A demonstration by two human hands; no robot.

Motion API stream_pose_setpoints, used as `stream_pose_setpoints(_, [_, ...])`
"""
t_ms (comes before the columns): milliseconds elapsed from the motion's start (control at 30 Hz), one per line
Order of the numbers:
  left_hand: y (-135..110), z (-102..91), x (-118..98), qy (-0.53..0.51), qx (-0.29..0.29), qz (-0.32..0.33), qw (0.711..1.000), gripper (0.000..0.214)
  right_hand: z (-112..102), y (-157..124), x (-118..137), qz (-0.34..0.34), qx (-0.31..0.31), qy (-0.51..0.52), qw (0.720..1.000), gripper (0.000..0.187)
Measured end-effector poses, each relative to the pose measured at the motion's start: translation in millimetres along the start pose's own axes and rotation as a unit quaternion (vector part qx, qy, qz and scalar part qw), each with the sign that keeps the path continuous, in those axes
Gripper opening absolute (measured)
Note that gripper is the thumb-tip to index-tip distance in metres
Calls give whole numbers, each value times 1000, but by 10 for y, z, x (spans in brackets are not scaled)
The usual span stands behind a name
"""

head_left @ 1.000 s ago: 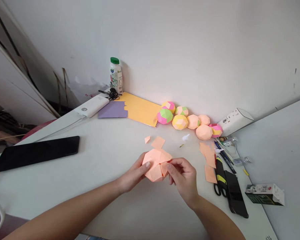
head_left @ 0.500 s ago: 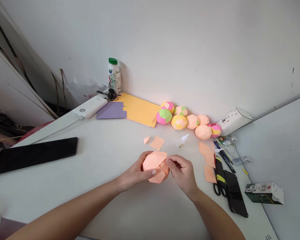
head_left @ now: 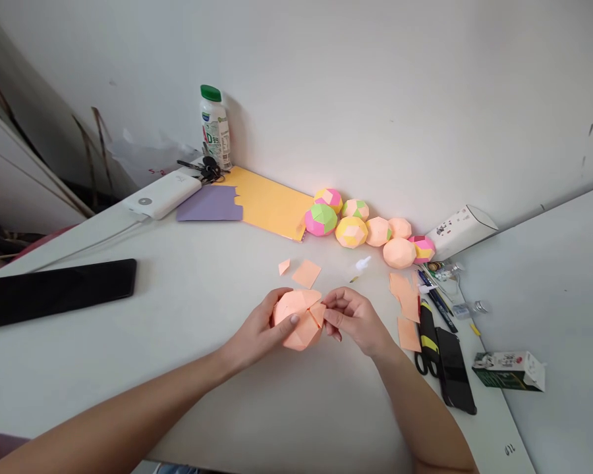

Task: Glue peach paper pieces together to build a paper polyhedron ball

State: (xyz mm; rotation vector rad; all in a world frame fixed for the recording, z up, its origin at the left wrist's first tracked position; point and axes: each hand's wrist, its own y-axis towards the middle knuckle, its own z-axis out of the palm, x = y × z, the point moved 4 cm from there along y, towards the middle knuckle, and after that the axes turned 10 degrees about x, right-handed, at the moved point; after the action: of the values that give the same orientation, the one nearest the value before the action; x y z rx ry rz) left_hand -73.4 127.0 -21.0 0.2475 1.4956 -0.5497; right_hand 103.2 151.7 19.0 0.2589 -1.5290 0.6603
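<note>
A half-built orange paper ball (head_left: 297, 321) rests between my hands just above the white table (head_left: 188, 342). My left hand (head_left: 257, 332) cups its left side, thumb pressed on the front. From the right, my right hand (head_left: 353, 319) pinches a loose orange flap of the ball with its fingertips. Two small orange paper scraps (head_left: 306, 272) lie just behind the ball. More orange paper squares (head_left: 408, 309) lie to the right of my right hand.
Several finished paper balls (head_left: 356, 227) line the wall. Scissors (head_left: 427, 342), a black phone (head_left: 454, 378) and pens lie at right, near a small carton (head_left: 508, 370). A black tablet (head_left: 54, 289), power bank (head_left: 163, 194), yellow folder (head_left: 267, 204), purple sheet, keys and bottle (head_left: 214, 125) sit to the left.
Both hands turned the orange ball and folded its open flap down, so the ball looks more closed. The view shifted, and everything sits slightly higher and left in the frame.
</note>
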Motion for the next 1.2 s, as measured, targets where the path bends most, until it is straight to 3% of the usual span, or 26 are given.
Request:
stream_pose_setpoints(200, [36, -71, 78, 152, -72, 68, 983, 60, 15, 28, -62, 6, -3, -25, 1000, 18])
stream_pose_setpoints(433, [25, 15, 162, 197, -5, 176, 965, 81, 52, -4, -35, -11, -29, -85, 996, 18])
stream_pose_setpoints(533, [32, 24, 197, 201, -8, 193, 960, 83, 69, -3, -39, -18, -38, -98, 994, 18])
stream_pose_setpoints(700, [33, 41, 159, 247, -3, 175, 953, 100, 109, -14, -49, -10, -41, -96, 994, 20])
stream_pose_setpoints(1000, [36, 50, 193, 251, -13, 181, 951, 94, 167, -50, -77, -6, -80, -90, 993, 21])
stream_pose_setpoints(1200, [43, 51, 166, 194, 4, 162, 968, 86, 121, -53, -35, 21, -42, -87, 995, 21])
